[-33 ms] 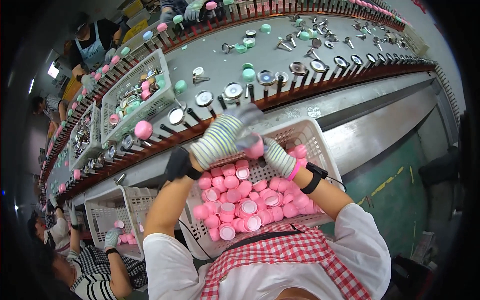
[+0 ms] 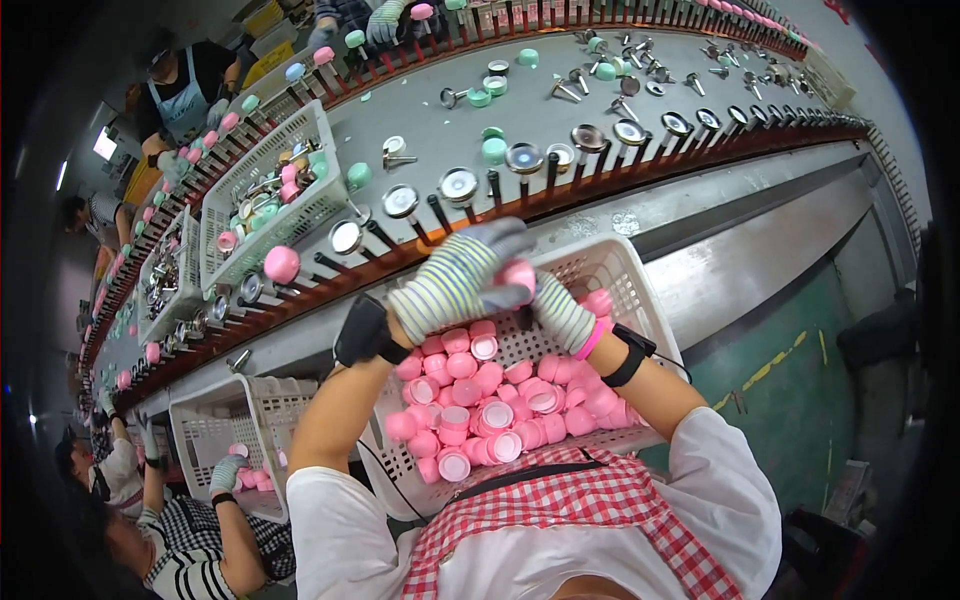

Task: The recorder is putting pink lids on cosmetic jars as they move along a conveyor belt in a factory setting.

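Holding a pink cap (image 2: 517, 277) near the centre of the head view, 12 o'clock being top: left hand (image 2: 455, 275), striped glove, grasps it, thumb below, fingers over. Right hand (image 2: 564, 316) sits at the cap's 4 o'clock, fingers bent close against it; can't tell if it grips too. Both hands are over the 12 o'clock end of a white basket (image 2: 612, 262), its rim running round from 12 to 4 o'clock past the right wrist. Loose pink caps (image 2: 490, 375) heap in the basket toward 6 o'clock; perforated floor shows between heap and hands.

Tight at 12 o'clock: a narrow metal ledge (image 2: 600, 225) separates basket rim from a brown rail carrying upright rods with metal discs (image 2: 459, 186). Left fingers overlap that ledge in view; contact unclear. Another pink cap (image 2: 282, 264) stands at 10 o'clock by the rail. Wider room at 3 o'clock: sloping steel panel (image 2: 760, 255), then green floor (image 2: 730, 340).
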Demonstrator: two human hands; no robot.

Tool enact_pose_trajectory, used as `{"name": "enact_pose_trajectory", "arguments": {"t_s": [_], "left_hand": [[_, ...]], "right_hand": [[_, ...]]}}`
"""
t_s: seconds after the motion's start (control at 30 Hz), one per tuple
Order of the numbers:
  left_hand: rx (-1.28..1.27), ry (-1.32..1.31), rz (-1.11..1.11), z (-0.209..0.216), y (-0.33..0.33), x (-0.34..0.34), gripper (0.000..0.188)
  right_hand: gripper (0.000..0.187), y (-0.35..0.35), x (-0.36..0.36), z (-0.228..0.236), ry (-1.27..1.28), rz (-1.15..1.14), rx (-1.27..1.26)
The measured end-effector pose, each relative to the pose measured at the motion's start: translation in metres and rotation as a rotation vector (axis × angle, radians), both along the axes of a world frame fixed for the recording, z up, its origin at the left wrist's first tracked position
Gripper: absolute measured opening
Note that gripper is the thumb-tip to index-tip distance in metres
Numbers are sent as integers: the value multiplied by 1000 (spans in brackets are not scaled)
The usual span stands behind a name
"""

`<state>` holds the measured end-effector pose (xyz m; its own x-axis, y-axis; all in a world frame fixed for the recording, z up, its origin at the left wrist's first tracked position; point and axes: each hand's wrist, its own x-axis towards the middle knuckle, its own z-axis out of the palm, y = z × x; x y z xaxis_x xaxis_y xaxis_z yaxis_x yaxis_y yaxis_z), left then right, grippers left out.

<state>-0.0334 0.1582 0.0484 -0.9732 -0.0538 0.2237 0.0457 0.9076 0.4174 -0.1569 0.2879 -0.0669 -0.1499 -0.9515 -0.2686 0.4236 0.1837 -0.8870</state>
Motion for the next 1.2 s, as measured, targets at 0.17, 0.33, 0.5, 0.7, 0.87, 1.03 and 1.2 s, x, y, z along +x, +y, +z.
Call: {"name": "enact_pose_trajectory", "arguments": {"t_s": [0.17,0.33,0.5,0.7,0.87,1.03,1.2], "left_hand": [[95,-110,71,8,10,-28,66],[53,-12,209,2,-23,-50,68],[178,117,411,28,-60,-93,62],[-118,-137,297,13,-68,-160,66],[-207,-345,264,15,-86,-140,67],[-185,-418,316,20,-91,-113,68],[-86,-346,328,-3,-100,-99,45]], "right_hand": [[27,-2,-22,35,-117,-75,-23],[24,-35,-62,13,105,-195,-153],[36,-92,-131,-31,360,-842,-159],[39,-141,-182,-74,369,-453,-134],[44,-173,-155,-98,748,-133,-116],[44,-171,-89,-19,324,-78,315],[48,-164,-71,-30,635,-48,150]]}}
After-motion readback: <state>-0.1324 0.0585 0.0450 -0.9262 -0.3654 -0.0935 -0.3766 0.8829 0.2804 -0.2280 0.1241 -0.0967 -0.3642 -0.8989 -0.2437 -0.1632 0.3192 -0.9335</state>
